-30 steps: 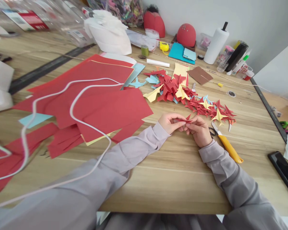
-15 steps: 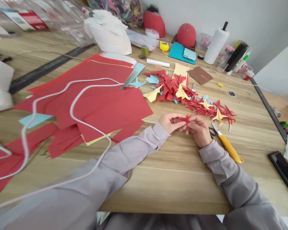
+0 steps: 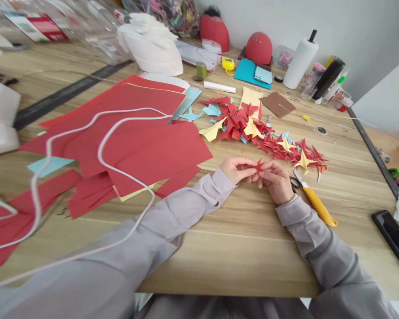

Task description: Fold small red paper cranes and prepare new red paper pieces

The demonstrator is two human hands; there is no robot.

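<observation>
A small red folded paper star (image 3: 258,165) is held above the table between my two hands. My left hand (image 3: 235,170) pinches its left side, and my right hand (image 3: 276,179) grips its right side with thumb and fingers. Just beyond my hands lies a heap of red folded paper pieces (image 3: 234,122), with yellow and light blue ones among them. More small red stars (image 3: 275,148) spread to the right, a yellow star (image 3: 304,160) on them. Large red sheets (image 3: 153,150) are stacked to the left of my hands.
Scissors (image 3: 295,180) and a yellow-handled cutter (image 3: 319,206) lie beside my right hand. A black phone (image 3: 394,239) rests at the right edge. A white cord (image 3: 103,150) loops over the red sheets. Bottles, a tape measure (image 3: 227,64) and blue paper (image 3: 248,72) stand or lie at the back.
The red star has tilted slightly between my fingers. Both hands keep nearly the same place and hold.
</observation>
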